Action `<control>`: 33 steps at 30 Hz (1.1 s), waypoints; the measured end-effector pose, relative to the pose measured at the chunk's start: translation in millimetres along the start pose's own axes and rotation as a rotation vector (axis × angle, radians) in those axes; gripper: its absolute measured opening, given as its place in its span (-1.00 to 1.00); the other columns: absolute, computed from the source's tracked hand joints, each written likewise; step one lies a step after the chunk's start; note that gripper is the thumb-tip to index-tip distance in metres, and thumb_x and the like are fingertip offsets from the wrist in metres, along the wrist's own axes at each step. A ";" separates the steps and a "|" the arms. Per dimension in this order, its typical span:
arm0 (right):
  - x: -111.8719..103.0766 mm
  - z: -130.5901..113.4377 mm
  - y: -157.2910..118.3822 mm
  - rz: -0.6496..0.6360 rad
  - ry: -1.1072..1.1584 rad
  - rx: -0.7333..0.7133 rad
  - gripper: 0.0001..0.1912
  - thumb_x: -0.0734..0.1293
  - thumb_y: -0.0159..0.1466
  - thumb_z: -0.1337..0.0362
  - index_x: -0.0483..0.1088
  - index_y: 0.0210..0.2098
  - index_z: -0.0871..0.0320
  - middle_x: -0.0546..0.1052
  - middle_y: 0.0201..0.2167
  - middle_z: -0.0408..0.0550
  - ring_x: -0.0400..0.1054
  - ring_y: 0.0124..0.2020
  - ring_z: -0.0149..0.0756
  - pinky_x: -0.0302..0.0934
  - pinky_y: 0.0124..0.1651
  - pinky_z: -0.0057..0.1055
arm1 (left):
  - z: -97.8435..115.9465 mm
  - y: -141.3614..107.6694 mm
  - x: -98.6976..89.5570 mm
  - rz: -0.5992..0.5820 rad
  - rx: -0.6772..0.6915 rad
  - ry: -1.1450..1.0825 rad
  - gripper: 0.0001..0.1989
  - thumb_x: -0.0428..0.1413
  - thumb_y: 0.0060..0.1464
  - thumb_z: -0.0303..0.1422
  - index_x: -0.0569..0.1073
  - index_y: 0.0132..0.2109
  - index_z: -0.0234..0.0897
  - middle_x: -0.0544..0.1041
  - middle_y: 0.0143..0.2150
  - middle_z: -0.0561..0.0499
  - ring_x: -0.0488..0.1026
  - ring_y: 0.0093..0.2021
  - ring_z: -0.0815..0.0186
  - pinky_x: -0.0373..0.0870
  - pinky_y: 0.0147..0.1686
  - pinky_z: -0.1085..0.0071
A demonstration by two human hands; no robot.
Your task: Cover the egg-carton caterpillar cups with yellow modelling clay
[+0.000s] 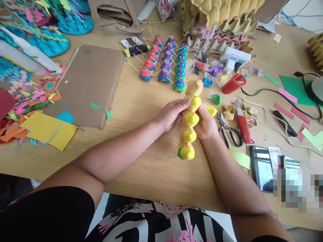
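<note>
Between my two hands, over the table, is an egg carton strip (184,129) with a row of bumps. Most of its bumps wear yellow clay caps (191,119); the far bump is bare tan cardboard. A bit of green clay (179,153) shows at the near end. My left hand (171,114) grips the strip's left side, thumb near a yellow cap. From the right, my right hand (207,123) holds it too, fingers partly hidden behind the strip. A lump of yellow clay (211,110) lies just beyond my right hand, with black-handled scissors (228,129) beside that hand.
Decorated caterpillars (165,64) with pin legs stand beyond my hands. A red-handled knife (243,124), red cup (234,84) and phone (261,168) lie right. Cardboard (88,80) and paper scraps (30,101) cover the left. Stacked egg trays (219,20) stand at the back.
</note>
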State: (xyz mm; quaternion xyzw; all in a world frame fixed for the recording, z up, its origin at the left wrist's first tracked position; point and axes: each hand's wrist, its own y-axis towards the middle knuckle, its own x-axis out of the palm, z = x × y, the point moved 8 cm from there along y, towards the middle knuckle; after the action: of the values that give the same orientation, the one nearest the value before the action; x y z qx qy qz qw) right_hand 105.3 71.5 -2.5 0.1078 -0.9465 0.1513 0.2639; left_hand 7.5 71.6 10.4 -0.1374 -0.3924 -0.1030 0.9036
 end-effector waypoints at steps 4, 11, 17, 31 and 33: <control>2.5 -1.2 0.5 -0.064 -0.026 -0.025 -0.64 0.57 0.15 -0.12 0.51 -0.21 -0.10 0.71 -0.20 -0.09 0.59 0.11 0.06 0.56 0.07 0.06 | 0.6 1.1 -0.7 -0.035 0.020 0.042 -0.77 0.22 0.33 -0.33 0.66 -0.33 -0.22 0.67 -0.37 0.00 0.55 -0.35 0.30 0.48 -0.27 0.39; -0.2 0.9 1.4 -0.095 -0.033 -0.018 -0.62 0.55 0.20 -0.13 0.49 -0.15 -0.09 0.70 -0.22 -0.11 0.57 0.14 0.00 0.52 0.14 0.06 | 0.5 -1.0 0.9 -0.060 0.037 0.040 -0.74 0.27 0.32 -0.22 0.64 -0.34 -0.23 0.66 -0.35 -0.01 0.55 -0.32 0.28 0.44 -0.23 0.36; -3.1 2.4 4.6 -0.086 0.000 -0.062 -0.64 0.58 0.18 -0.08 0.52 -0.20 -0.04 0.69 -0.25 -0.10 0.61 0.08 -0.02 0.58 0.08 -0.02 | 1.2 -1.0 -0.3 -0.025 0.010 0.038 -0.78 0.24 0.34 -0.34 0.65 -0.32 -0.25 0.65 -0.39 0.01 0.55 -0.33 0.29 0.43 -0.20 0.35; -0.4 1.3 2.1 -0.062 -0.015 -0.049 -0.71 0.54 0.22 -0.06 0.52 -0.21 -0.08 0.72 -0.18 -0.09 0.58 0.19 0.04 0.58 0.13 0.13 | 4.0 -3.1 -0.3 0.087 -0.016 0.010 -0.69 0.17 0.38 -0.46 0.60 -0.39 -0.29 0.61 -0.45 0.04 0.47 -0.43 0.41 0.38 -0.22 0.40; -0.9 1.4 2.8 -0.071 -0.021 -0.061 -0.72 0.53 0.24 -0.07 0.51 -0.20 -0.10 0.71 -0.17 -0.09 0.58 0.20 0.02 0.58 0.14 0.13 | 4.6 -3.8 1.5 0.078 -0.013 0.004 -0.69 0.16 0.38 -0.46 0.61 -0.38 -0.30 0.61 -0.44 0.03 0.48 -0.42 0.40 0.39 -0.22 0.40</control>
State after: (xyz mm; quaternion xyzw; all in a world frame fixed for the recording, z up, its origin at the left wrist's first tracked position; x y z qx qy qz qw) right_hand 104.7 73.7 -4.8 0.1347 -0.9490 0.1120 0.2622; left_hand 4.3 69.4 15.1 -0.1582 -0.3841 -0.0704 0.9069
